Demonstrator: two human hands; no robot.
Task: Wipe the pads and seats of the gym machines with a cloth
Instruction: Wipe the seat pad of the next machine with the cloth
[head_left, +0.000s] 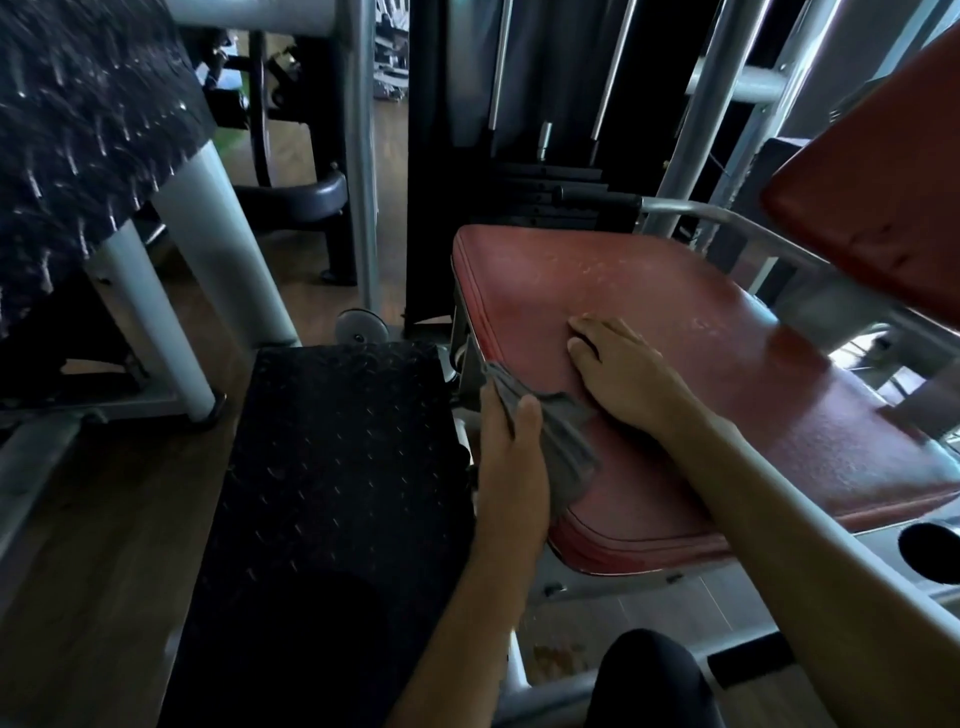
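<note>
A worn red seat pad (675, 322) of a gym machine fills the middle right. My left hand (511, 447) grips a grey cloth (563, 447) at the seat's left front edge, and the cloth hangs over that edge. My right hand (623, 374) rests flat on the seat top with straight fingers, just right of the cloth. A red back pad (872, 197) tilts up at the far right.
A black tread-pattern footplate (337, 441) lies left of the seat, with a second textured plate (78, 130) at the upper left on grey legs. The weight stack (545, 182) stands behind the seat. Grey frame tubes (779, 244) run round the seat. Wooden floor shows at the lower left.
</note>
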